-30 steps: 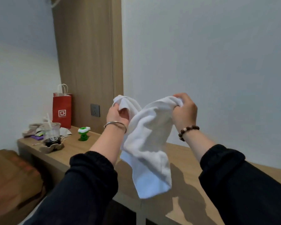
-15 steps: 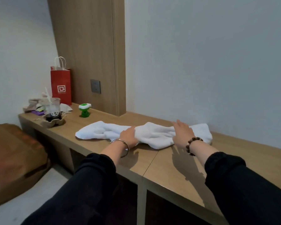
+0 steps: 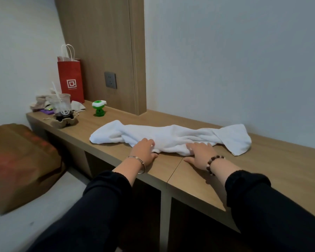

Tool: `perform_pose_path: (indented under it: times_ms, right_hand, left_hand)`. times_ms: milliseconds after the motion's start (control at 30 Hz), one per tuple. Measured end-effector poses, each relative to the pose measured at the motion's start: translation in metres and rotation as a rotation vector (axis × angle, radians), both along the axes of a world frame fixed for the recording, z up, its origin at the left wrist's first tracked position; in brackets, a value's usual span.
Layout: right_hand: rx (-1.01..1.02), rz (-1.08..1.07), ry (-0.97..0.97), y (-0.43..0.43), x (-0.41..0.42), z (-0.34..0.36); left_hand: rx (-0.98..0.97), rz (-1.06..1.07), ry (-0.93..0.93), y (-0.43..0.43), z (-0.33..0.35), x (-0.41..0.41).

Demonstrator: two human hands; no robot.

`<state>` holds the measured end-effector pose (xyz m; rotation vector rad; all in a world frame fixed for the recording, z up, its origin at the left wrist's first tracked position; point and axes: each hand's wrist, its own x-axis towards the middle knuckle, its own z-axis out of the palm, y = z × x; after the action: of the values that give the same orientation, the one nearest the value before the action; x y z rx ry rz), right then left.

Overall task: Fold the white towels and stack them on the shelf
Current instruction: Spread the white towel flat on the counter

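A white towel (image 3: 173, 136) lies crumpled in a long strip across the top of the wooden shelf (image 3: 262, 171). My left hand (image 3: 144, 151) rests at the towel's near edge, left of its middle, fingertips touching the cloth. My right hand (image 3: 198, 155) lies flat on the shelf with straight fingers on the towel's near edge, right of its middle. Neither hand grips the cloth. Both arms wear black sleeves.
At the shelf's left end stand a red paper bag (image 3: 70, 79), a plastic cup with a straw (image 3: 61, 108) in a cardboard holder, and a green toy (image 3: 98, 108). A wooden panel with a socket (image 3: 110, 80) rises behind. A brown cushion (image 3: 20, 160) lies lower left.
One second ago both hands held the towel bunched in the air. They laid it on the shelf and let go, and now rest open at its near edge.
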<state>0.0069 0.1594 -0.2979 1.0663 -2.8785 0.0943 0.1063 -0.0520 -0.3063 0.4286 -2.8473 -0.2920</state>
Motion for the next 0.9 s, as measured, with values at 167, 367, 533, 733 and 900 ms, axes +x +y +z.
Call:
perform_pose_path:
  times_ms: [167, 367, 533, 733, 900]
  right_hand:
    - [-0.05, -0.011, 0.129, 0.0, 0.013, 0.001]
    - [-0.273, -0.128, 0.029, 0.027, 0.009, 0.003]
    - [-0.466, -0.309, 0.088, 0.039, -0.002, 0.052]
    - [-0.925, -0.376, 0.57, 0.03, 0.001, 0.101]
    - [-0.751, 0.028, -0.047, 0.004, 0.033, 0.067]
  left_hand:
    - [-0.042, -0.045, 0.007, 0.003, 0.002, 0.009]
    - [0.195, 0.005, 0.276, -0.007, -0.004, 0.039]
    - [-0.018, -0.077, 0.755, -0.009, 0.038, 0.053]
    - [0.353, 0.056, 1.072, 0.008, 0.1, 0.036]
    - [0.453, 0.009, 0.64, 0.026, 0.098, 0.021]
